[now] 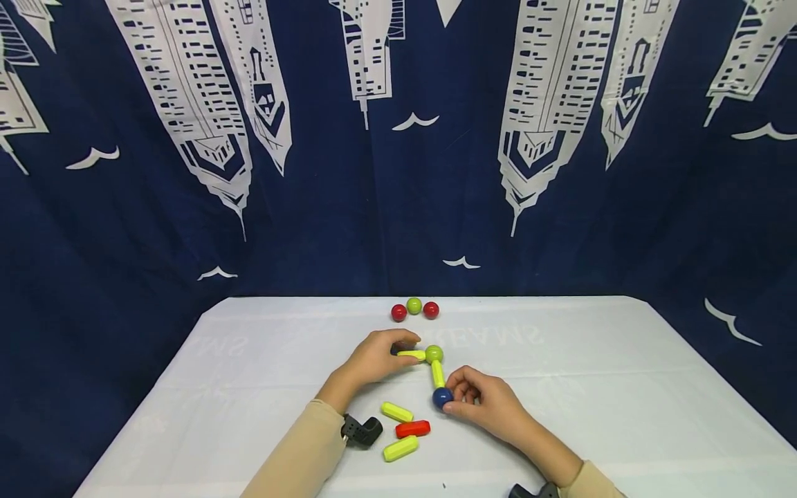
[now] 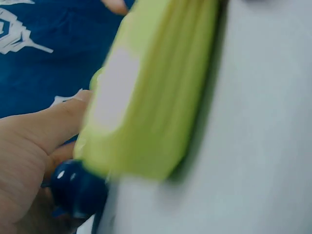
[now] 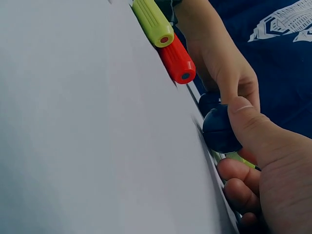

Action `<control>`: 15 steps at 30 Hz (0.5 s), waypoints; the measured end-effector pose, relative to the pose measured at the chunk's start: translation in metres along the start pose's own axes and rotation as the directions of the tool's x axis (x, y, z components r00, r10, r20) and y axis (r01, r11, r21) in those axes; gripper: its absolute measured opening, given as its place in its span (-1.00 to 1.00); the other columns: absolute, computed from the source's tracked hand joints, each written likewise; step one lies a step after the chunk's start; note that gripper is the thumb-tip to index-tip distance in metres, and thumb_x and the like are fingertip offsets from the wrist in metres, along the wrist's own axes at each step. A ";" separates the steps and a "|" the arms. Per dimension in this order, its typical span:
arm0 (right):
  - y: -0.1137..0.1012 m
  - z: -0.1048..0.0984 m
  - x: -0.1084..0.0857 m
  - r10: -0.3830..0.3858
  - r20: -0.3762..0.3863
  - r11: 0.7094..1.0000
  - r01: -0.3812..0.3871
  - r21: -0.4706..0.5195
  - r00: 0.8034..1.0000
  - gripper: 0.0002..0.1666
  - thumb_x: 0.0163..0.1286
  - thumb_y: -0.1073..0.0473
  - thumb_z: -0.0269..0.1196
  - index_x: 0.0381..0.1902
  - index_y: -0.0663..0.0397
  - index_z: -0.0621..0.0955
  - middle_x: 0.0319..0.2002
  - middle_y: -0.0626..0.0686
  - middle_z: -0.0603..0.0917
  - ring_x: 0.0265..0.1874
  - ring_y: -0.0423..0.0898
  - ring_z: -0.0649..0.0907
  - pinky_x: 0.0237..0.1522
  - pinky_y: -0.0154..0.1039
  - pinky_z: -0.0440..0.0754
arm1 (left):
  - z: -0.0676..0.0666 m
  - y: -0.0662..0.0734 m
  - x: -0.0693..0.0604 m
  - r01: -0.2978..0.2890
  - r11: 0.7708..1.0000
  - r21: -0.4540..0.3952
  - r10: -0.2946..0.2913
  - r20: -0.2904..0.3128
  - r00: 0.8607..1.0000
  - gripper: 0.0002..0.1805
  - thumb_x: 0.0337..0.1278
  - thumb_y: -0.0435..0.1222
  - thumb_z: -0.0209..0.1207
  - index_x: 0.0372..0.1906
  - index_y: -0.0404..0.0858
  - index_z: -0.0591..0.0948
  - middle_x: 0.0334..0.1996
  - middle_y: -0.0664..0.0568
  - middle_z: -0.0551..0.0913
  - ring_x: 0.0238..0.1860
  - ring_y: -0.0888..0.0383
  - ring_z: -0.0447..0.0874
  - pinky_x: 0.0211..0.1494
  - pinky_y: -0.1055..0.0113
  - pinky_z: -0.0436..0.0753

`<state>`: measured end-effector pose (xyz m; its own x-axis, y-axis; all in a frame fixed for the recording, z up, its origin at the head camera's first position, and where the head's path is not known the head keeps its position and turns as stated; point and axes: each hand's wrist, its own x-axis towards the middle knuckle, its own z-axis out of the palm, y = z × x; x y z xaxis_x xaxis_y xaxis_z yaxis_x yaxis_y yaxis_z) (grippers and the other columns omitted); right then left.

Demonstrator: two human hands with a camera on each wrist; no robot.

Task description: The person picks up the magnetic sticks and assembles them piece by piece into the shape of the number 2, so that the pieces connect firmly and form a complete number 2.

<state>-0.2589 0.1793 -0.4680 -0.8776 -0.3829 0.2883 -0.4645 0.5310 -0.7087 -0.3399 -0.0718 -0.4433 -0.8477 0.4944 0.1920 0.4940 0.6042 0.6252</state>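
Your blue balls (image 1: 441, 398) look like smooth, glossy plastic; toward the near edge of the matt desk (image 1: 623, 387), your grooved yellow rod (image 3: 153, 23) looks plastic.

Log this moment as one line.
left hand: holds blue ball; right hand: pinches second blue ball; green ball: meeting two yellow rods; nearer: red rod, two more yellow rods; far side: three balls

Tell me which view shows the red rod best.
The head view: the red rod lies on the white tabletop with its whole length visible. The right wrist view shows it larger, its end facing the camera, but a yellow-green rod partly covers it. The left wrist view does not show it.
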 end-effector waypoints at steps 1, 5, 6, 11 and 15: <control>0.000 0.000 0.000 -0.002 -0.001 1.000 0.002 0.006 1.000 -0.66 0.18 -0.08 0.47 -0.18 -0.16 0.60 -0.44 -0.19 0.59 -0.50 -0.36 0.50 -0.44 -0.42 0.49 | -0.002 -0.001 -0.002 0.004 1.000 -0.018 -0.004 0.003 1.000 -0.57 0.20 -0.17 0.35 0.17 -0.12 0.64 0.05 0.07 0.74 0.04 0.13 0.69 0.19 0.15 0.61; 0.001 -0.001 -0.002 -0.009 -0.010 1.000 0.010 0.013 1.000 -0.69 0.22 -0.07 0.44 -0.16 -0.14 0.61 -0.44 -0.18 0.59 -0.51 -0.36 0.51 -0.44 -0.41 0.50 | -0.006 -0.006 -0.009 0.038 0.996 -0.079 -0.038 -0.008 0.999 -0.53 0.21 -0.21 0.34 0.20 -0.21 0.59 0.04 -0.01 0.74 0.07 0.07 0.68 0.21 0.11 0.59; 0.001 -0.001 -0.002 -0.007 -0.011 1.000 0.008 0.013 1.000 -0.68 0.22 -0.07 0.44 -0.16 -0.14 0.61 -0.44 -0.18 0.59 -0.51 -0.36 0.51 -0.44 -0.41 0.50 | -0.006 -0.008 -0.011 0.050 0.995 -0.089 -0.052 -0.016 0.999 -0.53 0.21 -0.21 0.34 0.21 -0.22 0.59 0.03 -0.01 0.74 0.07 0.06 0.67 0.21 0.11 0.60; 0.001 -0.001 -0.002 -0.001 -0.010 1.000 0.001 0.018 1.000 -0.67 0.24 -0.07 0.43 -0.14 -0.11 0.61 -0.44 -0.19 0.59 -0.50 -0.36 0.51 -0.43 -0.41 0.51 | -0.006 -0.012 -0.022 0.106 0.982 -0.155 -0.123 -0.098 0.988 -0.51 0.22 -0.21 0.33 0.22 -0.24 0.57 0.03 -0.02 0.73 0.08 0.04 0.67 0.18 0.11 0.62; 0.001 -0.003 0.000 -0.010 -0.007 1.000 0.011 0.018 1.000 -0.67 0.23 -0.05 0.44 -0.13 -0.10 0.61 -0.44 -0.20 0.60 -0.50 -0.36 0.52 -0.43 -0.41 0.51 | -0.006 -0.014 -0.033 0.146 0.965 -0.217 -0.180 -0.146 0.973 -0.46 0.22 -0.19 0.32 0.26 -0.27 0.52 0.08 -0.08 0.69 0.10 0.00 0.66 0.21 0.08 0.61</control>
<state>-0.2593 0.1817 -0.4669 -0.8736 -0.3829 0.3004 -0.4715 0.5130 -0.7172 -0.3202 -0.1004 -0.4535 -0.9416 0.2816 0.1847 0.3115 0.5200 0.7953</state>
